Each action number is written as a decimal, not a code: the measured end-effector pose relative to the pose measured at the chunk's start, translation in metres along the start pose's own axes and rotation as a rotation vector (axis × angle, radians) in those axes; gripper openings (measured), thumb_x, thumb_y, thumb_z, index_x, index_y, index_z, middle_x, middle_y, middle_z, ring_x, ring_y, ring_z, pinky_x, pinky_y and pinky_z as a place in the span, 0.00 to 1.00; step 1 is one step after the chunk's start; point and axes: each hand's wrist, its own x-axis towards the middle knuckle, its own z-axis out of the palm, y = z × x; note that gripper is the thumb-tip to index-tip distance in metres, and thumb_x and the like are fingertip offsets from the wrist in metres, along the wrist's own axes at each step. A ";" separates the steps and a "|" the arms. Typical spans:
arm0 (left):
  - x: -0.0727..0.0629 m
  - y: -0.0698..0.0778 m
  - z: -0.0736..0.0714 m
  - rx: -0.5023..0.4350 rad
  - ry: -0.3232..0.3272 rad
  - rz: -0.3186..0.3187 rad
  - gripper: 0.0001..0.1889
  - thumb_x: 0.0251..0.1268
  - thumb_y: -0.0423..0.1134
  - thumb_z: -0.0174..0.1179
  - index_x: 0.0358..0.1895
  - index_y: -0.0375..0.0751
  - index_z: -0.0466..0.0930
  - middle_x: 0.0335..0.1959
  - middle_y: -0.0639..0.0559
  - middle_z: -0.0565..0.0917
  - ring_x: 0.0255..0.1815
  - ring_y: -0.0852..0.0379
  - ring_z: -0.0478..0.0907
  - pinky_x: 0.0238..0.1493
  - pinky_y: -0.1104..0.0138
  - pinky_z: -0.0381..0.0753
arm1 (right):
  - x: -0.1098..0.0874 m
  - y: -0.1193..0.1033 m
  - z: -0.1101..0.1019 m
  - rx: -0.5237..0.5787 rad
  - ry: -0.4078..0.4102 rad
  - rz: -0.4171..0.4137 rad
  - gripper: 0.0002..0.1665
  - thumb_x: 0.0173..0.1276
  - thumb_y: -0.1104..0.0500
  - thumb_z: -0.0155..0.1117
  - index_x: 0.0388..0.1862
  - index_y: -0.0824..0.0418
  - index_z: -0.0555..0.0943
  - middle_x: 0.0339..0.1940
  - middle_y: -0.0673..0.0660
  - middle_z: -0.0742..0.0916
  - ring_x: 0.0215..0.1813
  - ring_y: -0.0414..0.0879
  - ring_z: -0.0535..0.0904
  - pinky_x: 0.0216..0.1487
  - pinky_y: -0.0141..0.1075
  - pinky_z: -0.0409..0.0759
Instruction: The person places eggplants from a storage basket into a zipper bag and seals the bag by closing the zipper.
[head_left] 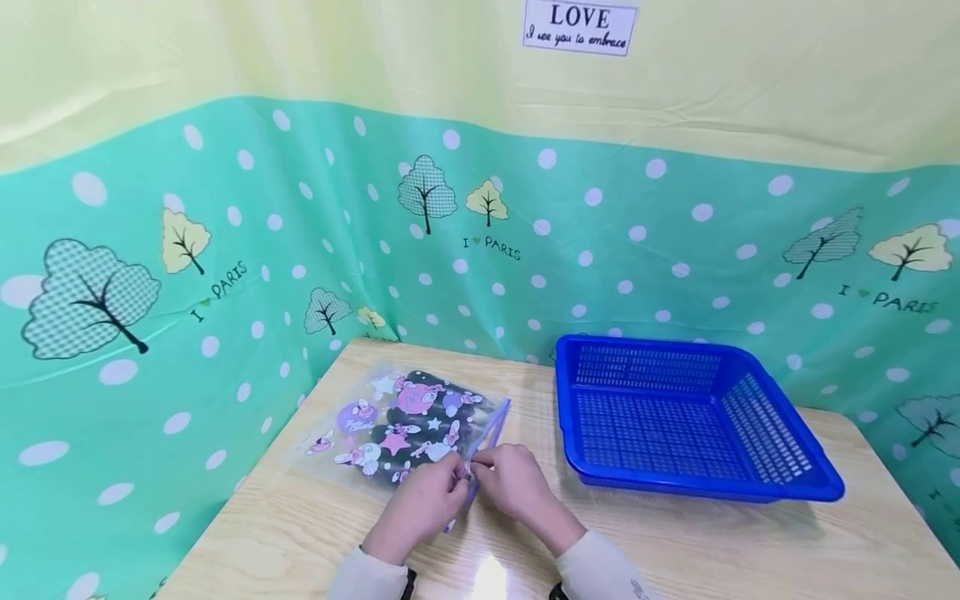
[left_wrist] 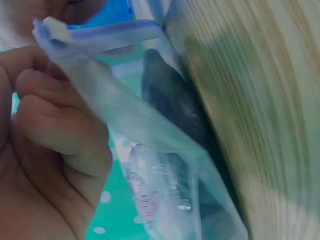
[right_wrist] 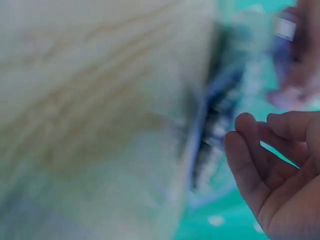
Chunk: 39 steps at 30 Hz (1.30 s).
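Observation:
A clear zip bag (head_left: 352, 450) printed with pink and purple cartoon figures lies on the table, with something dark (left_wrist: 170, 95) inside whose kind I cannot tell. Its purple zip edge (head_left: 493, 417) faces right and stands partly apart, with a white slider (left_wrist: 57, 30) at one corner. My left hand (head_left: 429, 500) pinches the bag's edge by that slider, fingers curled in the left wrist view. Close beside it is my right hand (head_left: 517, 483). In the right wrist view the right hand's fingers (right_wrist: 242, 150) are loosely bent, with nothing visible between them and the thumb.
A blue plastic basket (head_left: 705, 479) with perforated sides stands on the right of the wooden table (head_left: 300, 546). Behind and to the left hangs a green and yellow curtain (head_left: 600, 275) with dots and trees.

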 end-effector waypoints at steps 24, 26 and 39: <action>0.001 0.017 0.003 0.181 -0.144 0.026 0.04 0.70 0.40 0.59 0.36 0.45 0.81 0.21 0.60 0.76 0.19 0.62 0.70 0.22 0.64 0.73 | -0.060 0.032 -0.118 -0.011 0.272 -0.061 0.13 0.65 0.67 0.71 0.48 0.60 0.89 0.47 0.55 0.89 0.51 0.51 0.86 0.51 0.43 0.83; -0.008 0.015 0.001 0.217 -0.132 0.067 0.02 0.68 0.38 0.61 0.36 0.46 0.81 0.21 0.61 0.74 0.20 0.62 0.70 0.22 0.65 0.72 | -0.061 0.025 -0.111 -0.036 0.233 -0.103 0.12 0.64 0.66 0.72 0.47 0.59 0.89 0.46 0.54 0.90 0.49 0.49 0.86 0.50 0.43 0.84; -0.046 -0.020 -0.001 0.514 -0.131 0.378 0.18 0.51 0.39 0.72 0.48 0.47 0.84 0.36 0.60 0.72 0.37 0.58 0.67 0.38 0.63 0.74 | -0.050 0.003 -0.069 0.052 -0.062 -0.230 0.10 0.69 0.63 0.67 0.47 0.59 0.89 0.43 0.52 0.90 0.43 0.41 0.86 0.47 0.37 0.83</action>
